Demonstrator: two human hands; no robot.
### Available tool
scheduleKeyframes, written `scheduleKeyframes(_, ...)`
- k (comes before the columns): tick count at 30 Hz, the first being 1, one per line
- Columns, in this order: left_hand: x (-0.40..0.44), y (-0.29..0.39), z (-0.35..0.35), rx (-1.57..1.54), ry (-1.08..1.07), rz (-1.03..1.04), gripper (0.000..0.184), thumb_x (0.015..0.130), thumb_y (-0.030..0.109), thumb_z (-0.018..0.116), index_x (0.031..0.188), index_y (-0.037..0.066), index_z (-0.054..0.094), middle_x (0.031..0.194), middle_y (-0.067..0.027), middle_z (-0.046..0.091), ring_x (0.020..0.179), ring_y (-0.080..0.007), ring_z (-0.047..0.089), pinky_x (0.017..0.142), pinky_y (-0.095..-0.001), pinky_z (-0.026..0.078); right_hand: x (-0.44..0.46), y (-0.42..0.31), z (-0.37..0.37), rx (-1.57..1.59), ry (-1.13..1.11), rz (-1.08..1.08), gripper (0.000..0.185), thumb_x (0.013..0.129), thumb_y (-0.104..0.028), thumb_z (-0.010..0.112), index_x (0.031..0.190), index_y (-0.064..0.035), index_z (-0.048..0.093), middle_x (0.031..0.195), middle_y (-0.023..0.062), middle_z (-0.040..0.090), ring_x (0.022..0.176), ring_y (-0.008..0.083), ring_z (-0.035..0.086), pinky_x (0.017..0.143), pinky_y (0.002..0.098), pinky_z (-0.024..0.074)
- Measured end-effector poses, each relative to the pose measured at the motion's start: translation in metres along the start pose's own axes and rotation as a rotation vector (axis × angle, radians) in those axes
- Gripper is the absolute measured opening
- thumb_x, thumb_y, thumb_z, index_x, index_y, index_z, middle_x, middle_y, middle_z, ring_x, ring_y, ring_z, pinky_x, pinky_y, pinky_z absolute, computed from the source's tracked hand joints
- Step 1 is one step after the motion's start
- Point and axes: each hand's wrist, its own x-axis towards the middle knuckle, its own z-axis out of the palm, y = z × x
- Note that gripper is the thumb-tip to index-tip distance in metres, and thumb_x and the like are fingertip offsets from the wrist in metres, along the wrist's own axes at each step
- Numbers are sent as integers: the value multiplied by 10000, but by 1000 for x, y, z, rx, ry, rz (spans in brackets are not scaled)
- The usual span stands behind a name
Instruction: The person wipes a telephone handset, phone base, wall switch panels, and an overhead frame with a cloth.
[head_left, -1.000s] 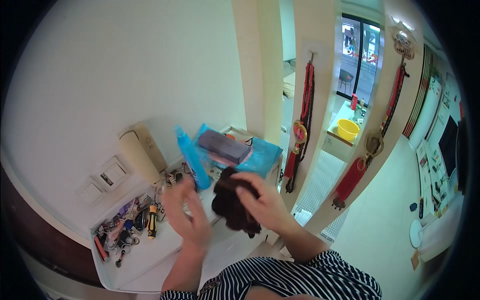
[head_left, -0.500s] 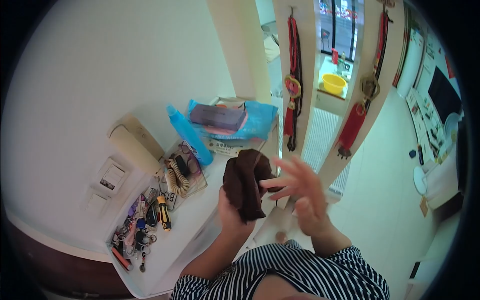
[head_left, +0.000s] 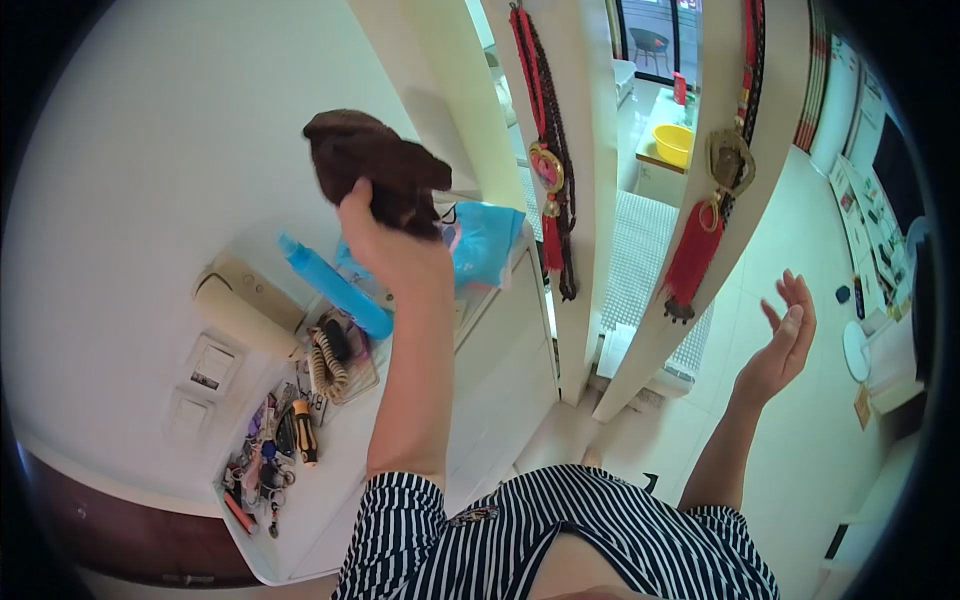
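A folded dark brown cloth [head_left: 375,165] is gripped in my left hand [head_left: 382,240], thumb pressed over its lower side. That hand is raised in front of the white wall, above the back of the white cabinet top. Partly covered by my left hand and forearm lies a blue wipes pack [head_left: 485,245]. Close by on the left leans a light blue bottle [head_left: 335,287]. Out to the right, my right hand [head_left: 782,345] is in the air over the floor, its fingers extended and holding nothing.
On the white cabinet [head_left: 440,400] lie a yellow-black screwdriver [head_left: 305,433], a pile of keys [head_left: 265,460] and a coiled cord [head_left: 325,365]. A beige telephone handset [head_left: 245,317] is on the wall. Red tasselled ornaments [head_left: 547,165] hang on the white posts.
My left hand has lifted the cloth up and left, away from my body. My right hand has drawn away from the cloth to the right. The view has shifted slightly.
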Motion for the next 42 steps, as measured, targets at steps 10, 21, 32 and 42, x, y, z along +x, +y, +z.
scheduleKeyframes(10, 71, -127, 0, 743, -55, 280, 599, 1013, 220, 591, 1493, -37, 342, 1409, -187, 414, 1300, -305, 443, 1132, -398, 339, 26, 151, 54, 246, -321, 302, 586, 1115, -395, 324, 1506, 34, 407, 1495, 188, 469, 1401, 292, 423, 1176, 404, 305)
scheduleKeyframes(21, 147, -101, 98, 1028, 23, 961, 468, 996, 151, 633, 1362, -70, 443, 1234, -214, 544, 1134, -376, 529, 1021, -447, 418, -6, 211, 59, 350, -314, 261, 468, 1121, -318, 326, 1434, 1, 469, 1339, 136, 576, 1197, 230, 588, 1025, 365, 498)
scheduleKeyframes(32, 264, -5, 237, 1082, -101, 1408, 695, 875, 188, 756, 1456, 10, 419, 1399, -227, 550, 1251, -451, 499, 1067, -494, 410, -17, 217, 53, 241, -261, 283, 513, 952, -98, 674, 1394, 36, 450, 1248, 187, 592, 1092, 301, 636, 937, 405, 532)
scheduleKeyframes(42, 332, 89, 359, 1177, -185, 1375, 776, 980, 417, 641, 1552, -14, 343, 1580, -262, 376, 1435, -421, 391, 1167, -490, 366, -10, 190, 48, -380, -235, -236, 304, 939, -139, 672, 1188, 32, 647, 1039, 100, 714, 937, 212, 692, 833, 362, 558)
